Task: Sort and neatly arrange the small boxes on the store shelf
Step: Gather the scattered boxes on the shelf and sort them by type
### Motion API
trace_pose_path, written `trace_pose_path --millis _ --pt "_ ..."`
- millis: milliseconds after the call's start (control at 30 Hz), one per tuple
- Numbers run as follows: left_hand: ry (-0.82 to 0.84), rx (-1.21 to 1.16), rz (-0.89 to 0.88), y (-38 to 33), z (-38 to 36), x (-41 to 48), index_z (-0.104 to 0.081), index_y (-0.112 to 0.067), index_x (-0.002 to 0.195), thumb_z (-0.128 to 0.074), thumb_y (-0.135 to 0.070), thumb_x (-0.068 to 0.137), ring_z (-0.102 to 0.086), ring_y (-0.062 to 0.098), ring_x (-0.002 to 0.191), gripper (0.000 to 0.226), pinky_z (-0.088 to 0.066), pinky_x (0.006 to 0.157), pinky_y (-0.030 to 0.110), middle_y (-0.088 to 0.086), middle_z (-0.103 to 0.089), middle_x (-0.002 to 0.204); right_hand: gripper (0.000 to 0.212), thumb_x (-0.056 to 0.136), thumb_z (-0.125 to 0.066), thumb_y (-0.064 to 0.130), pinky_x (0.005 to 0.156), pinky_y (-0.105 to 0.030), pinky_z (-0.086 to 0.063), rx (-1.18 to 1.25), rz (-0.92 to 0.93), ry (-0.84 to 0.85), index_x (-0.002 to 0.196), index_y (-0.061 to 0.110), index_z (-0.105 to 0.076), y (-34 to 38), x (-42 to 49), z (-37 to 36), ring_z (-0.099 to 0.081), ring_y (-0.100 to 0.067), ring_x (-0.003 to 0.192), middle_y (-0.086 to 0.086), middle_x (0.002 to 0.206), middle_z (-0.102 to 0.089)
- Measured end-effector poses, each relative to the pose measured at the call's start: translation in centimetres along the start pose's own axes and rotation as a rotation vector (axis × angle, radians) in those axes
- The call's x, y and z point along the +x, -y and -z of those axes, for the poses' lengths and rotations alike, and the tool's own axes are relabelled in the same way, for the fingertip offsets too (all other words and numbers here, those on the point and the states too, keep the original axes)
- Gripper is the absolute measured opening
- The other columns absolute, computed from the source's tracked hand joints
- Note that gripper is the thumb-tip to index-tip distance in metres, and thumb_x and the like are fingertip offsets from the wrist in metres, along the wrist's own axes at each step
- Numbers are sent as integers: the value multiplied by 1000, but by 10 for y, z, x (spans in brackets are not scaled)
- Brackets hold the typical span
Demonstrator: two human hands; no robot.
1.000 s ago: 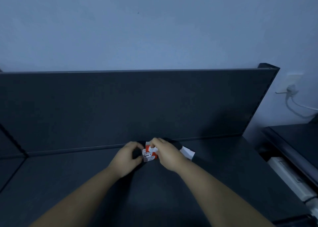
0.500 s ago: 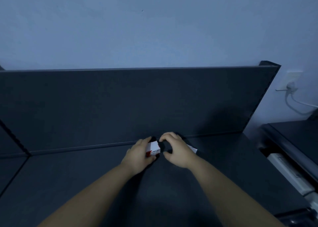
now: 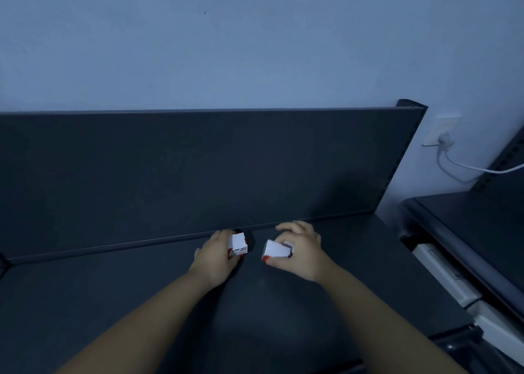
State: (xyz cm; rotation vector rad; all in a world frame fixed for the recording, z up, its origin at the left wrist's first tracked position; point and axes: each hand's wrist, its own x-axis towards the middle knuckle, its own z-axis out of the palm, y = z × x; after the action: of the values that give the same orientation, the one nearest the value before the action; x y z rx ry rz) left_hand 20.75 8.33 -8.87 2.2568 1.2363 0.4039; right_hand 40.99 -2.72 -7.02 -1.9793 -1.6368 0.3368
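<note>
Head view: the left hand (image 3: 216, 257) grips the left box (image 3: 240, 244), upright on the shelf (image 3: 113, 302) close to the back panel (image 3: 198, 169). The right hand (image 3: 301, 253) curls round the right box (image 3: 276, 249) (tilted, apparently lifted), near the first but apart. Risk, I judge: such light boxes could topple or skew on release, misaligning the row in this gloom.

I read the shelf deck (image 3: 283, 302) and back panel (image 3: 198, 169) as smooth matt dark painted metal. Left box (image 3: 239, 244) and right box (image 3: 276, 248) look like smooth printed card, white and red. Wall (image 3: 226, 47) is matt paint, cable (image 3: 467, 169) white plastic.
</note>
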Motion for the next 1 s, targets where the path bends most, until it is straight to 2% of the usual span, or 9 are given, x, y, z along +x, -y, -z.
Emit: trace_pose_path --millis 133,233,333,500,633,700,800,933,1000 --pt "22 16 -14 -9 -4 1 -41 -27 135 -57 -31 93 -45 16 124 45 -33 101 42 -8 -45 133 30 79 -73 48 98 -30 -24 23 -143 -108 97 31 -57 -2 5 18 -41 -4 109 21 105 -58" --pt "28 18 -17 -14 -8 1 -41 -26 135 -56 -31 93 -45 15 124 45 -31 100 41 -9 -45 134 34 87 -60 52 94 -36 -28 -188 -265 -7 114 32 -54 -12 7 20 -46 -15 114 13 116 -57" --pt "34 14 -11 -17 -8 1 -40 -28 136 -56 -32 92 -45 15 124 47 -30 102 41 -9 -45 134 41 91 -54 49 97 -41 -33 -192 -352 58 127 28 -47 -19 6 12 -46 -23 119 5 126 -51" --pt "63 71 -1 -16 -1 -5 -35 -29 140 -55 -42 90 -44 15 126 56 -26 105 43 -8 -46 132 46 84 -65 47 95 -42 -43 -111 -284 47 122 26 -48 -21 4 5 -50 -19 109 6 115 -52" --pt "54 67 -15 -11 2 -8 -39 -31 138 -57 -43 92 -46 13 124 51 -25 103 39 -11 -49 131 53 87 -69 32 93 -38 -46 -96 -228 81 133 21 -46 -19 4 1 -51 -21 114 0 121 -53" --pt "65 -30 8 -7 5 -10 -49 -35 126 -65 -41 87 -51 11 117 43 -29 102 36 -16 -56 121 53 88 -69 32 94 -35 -46 -83 -212 84 134 21 -47 -14 4 -2 -51 -19 114 1 123 -53" --pt "98 -232 90 7 16 -12 -60 -39 105 -77 -43 70 -62 8 99 39 -44 100 43 -21 -67 98 52 84 -72 38 93 -37 -48 -71 -172 95 129 25 -51 -1 5 -11 -53 -16 112 6 119 -57" --pt "100 -202 82 24 40 -24 -60 -44 92 -79 -43 68 -62 6 93 30 -45 98 45 -23 -67 89 39 78 -74 44 86 -38 -52 -34 -136 97 110 29 -57 23 10 -27 -58 -13 102 12 105 -62" --pt "77 -190 95 37 55 -33 -61 -44 90 -79 -44 69 -61 4 91 27 -44 99 45 -24 -67 86 37 77 -74 43 84 -37 -52 -21 -125 97 108 29 -58 40 13 -36 -59 -12 100 13 103 -63"
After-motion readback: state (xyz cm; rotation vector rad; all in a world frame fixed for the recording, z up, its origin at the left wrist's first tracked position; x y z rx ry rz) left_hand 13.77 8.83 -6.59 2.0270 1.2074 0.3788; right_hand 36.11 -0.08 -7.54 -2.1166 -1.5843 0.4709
